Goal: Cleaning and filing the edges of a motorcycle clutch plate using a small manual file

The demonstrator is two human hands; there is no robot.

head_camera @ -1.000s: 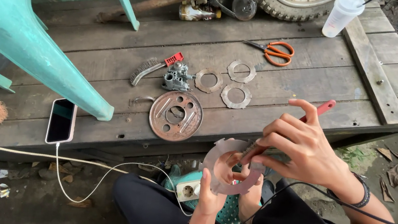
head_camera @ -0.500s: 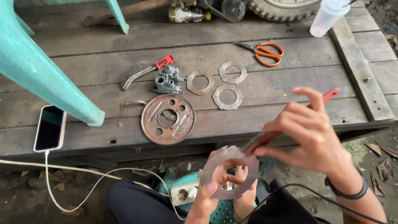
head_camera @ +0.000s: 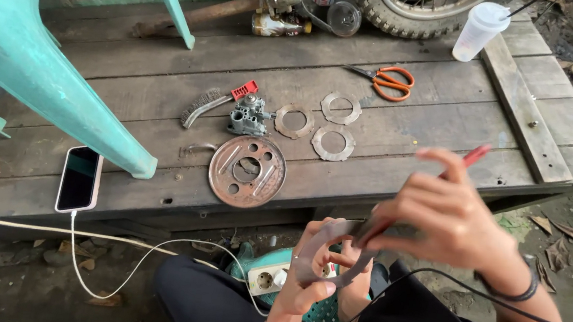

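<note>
On the wooden table (head_camera: 452, 116), the round plate (head_camera: 247, 171) lies near the front edge, with the small metal housing (head_camera: 248, 115) and the wire brush (head_camera: 210, 103) just behind it, three flat rings (head_camera: 333, 144) to their right, the scissors (head_camera: 386, 81) farther back, and the lidded cup (head_camera: 478, 32) at the rear right corner before the wheel (head_camera: 421, 10). The phone (head_camera: 79, 178) lies at the front left, beside the foot of the chair leg (head_camera: 75, 106), its cable (head_camera: 115, 249) trailing off the table's front edge. In front of the table, the left hand (head_camera: 312, 277) holds a ring-shaped gasket (head_camera: 323, 249) above the lap, the right hand (head_camera: 451, 214) is just to its right with a thin tool (head_camera: 473, 156) reaching onto the gasket, and the power strip (head_camera: 269, 275) sits below the hands.
</note>
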